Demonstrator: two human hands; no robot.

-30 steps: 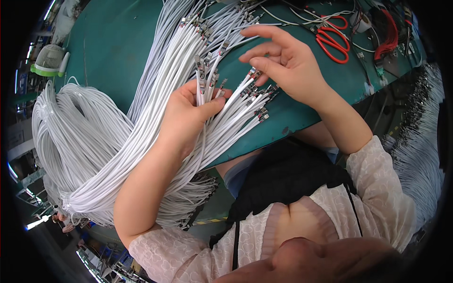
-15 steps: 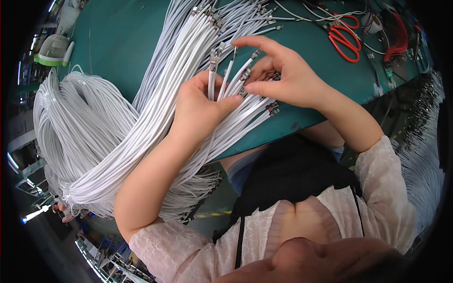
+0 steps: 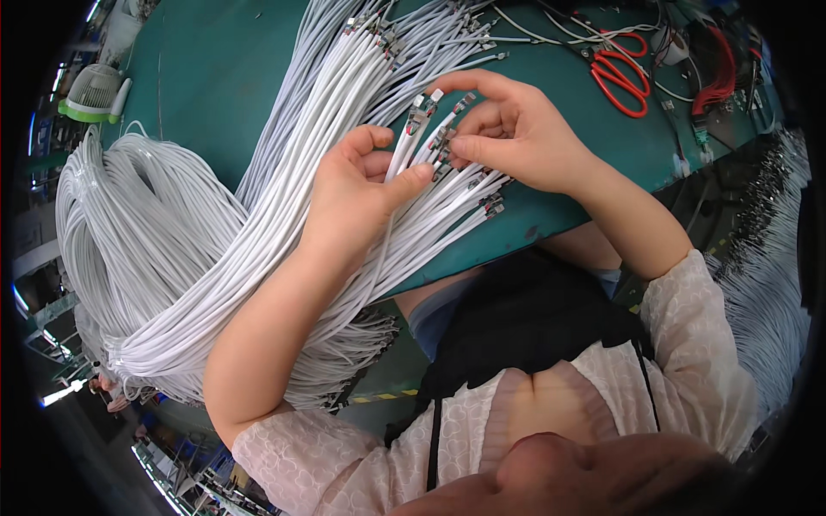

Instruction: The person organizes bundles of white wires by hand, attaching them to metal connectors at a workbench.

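Observation:
A thick bundle of white cables [image 3: 258, 232] with small metal-and-plastic connectors on their ends runs from the left across the table to my hands. My left hand [image 3: 348, 189] is beside the ends, its fingers curled but apart from the outstretched thumb, cables passing between them. My right hand [image 3: 529, 133] is bent round several cable ends, thumb against the connectors [image 3: 440, 146] and index finger arched behind the raised tips. Two or so connector tips [image 3: 422, 107] stand up between the hands. Lower connectors [image 3: 492, 205] fan out under my right hand.
On the green table [image 3: 215, 69] lie red-handled scissors [image 3: 621, 84], red wires [image 3: 721, 69] and a white roll [image 3: 671, 45] at the far right. Greyish cables [image 3: 284, 129] lie behind the bundle. A small green-and-white fan [image 3: 93, 93] stands far left. More cables [image 3: 766, 275] hang at the right.
The raised cable tips have shifted right, toward my right index finger. My left fingers have loosened and moved slightly away from the cables. The right hand stays nearly in place.

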